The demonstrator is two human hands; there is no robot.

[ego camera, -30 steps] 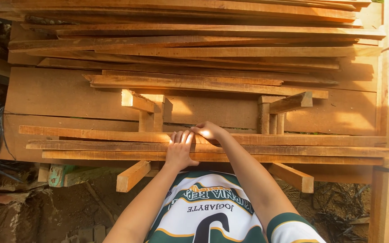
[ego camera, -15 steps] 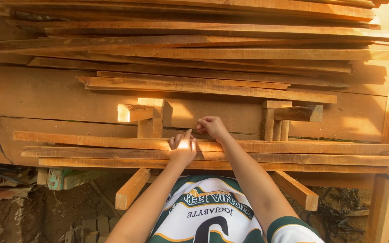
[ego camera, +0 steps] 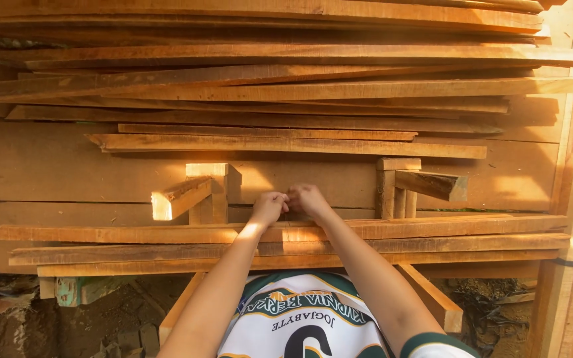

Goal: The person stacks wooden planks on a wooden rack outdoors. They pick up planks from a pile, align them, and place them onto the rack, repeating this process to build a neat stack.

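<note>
At the far left, long rough planks [ego camera: 134,233] lie flat in a low stack, their ends jutting past the supports, so they stay level for work. Just right of that, a short wooden block [ego camera: 179,197] leans against an upright post [ego camera: 215,192], bracing it. In the middle the left hand [ego camera: 268,207] is curled into a loose fist just above the top plank's far edge, and the right hand [ego camera: 308,199] touches it, fingers bent inward; both seem to pinch something small, too hidden to name. Further right, a second bracket [ego camera: 426,184] mirrors the first. Behind, stacked boards [ego camera: 286,89] rest flat against a wide board.
</note>
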